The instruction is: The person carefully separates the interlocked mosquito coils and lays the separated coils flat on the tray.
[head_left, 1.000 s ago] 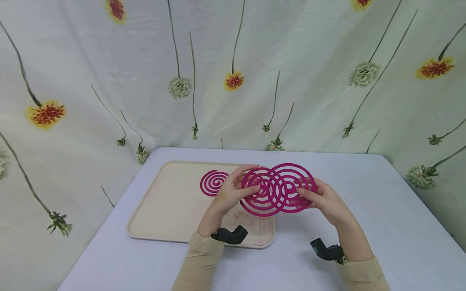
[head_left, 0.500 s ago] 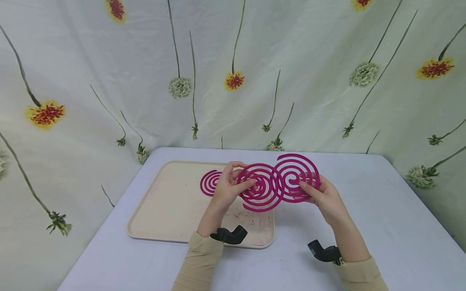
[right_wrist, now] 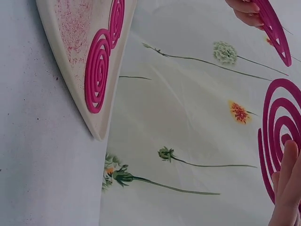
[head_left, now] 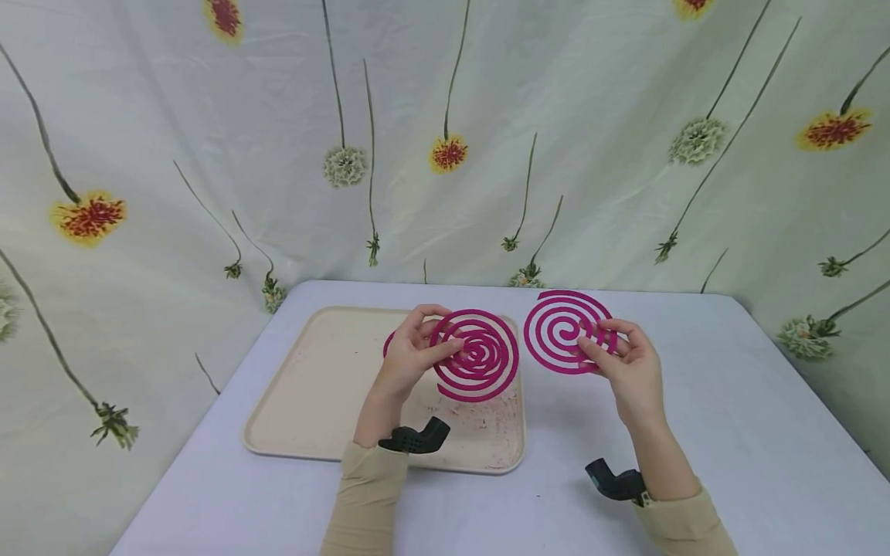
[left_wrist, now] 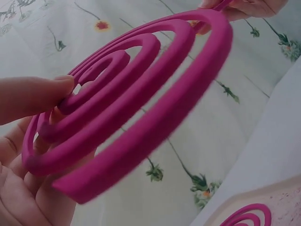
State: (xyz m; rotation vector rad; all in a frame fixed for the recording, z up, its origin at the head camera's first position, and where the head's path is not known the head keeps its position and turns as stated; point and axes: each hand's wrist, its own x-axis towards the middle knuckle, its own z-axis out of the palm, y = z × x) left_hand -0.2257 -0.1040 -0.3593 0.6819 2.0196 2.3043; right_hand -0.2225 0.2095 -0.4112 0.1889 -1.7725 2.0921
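Between thumb and fingers, my left hand (head_left: 409,361) pinches a magenta mosquito coil (head_left: 480,353), raised over the right part of the beige tray (head_left: 313,394). The left wrist view shows the thumb on this coil's centre and fingers behind it. Farther right, a second mosquito coil (head_left: 566,333) is held up by my right hand (head_left: 634,374), thumb in front near its middle. The two raised coils are apart. Two more coils lie in the tray: one coil (right_wrist: 98,75) near its end and another coil (right_wrist: 116,23) beside it; in the head view both are largely hidden.
The tray, specked with reddish crumbs on its right part, lies on a white-covered table (head_left: 695,401). A flower-printed cloth (head_left: 598,100) hangs behind the table. Each wrist carries a black camera mount (head_left: 417,439).
The raised coils overlapped in view before and now stand apart. My left hand has moved left with its coil, and my right hand has risen slightly and shifted right with the other.
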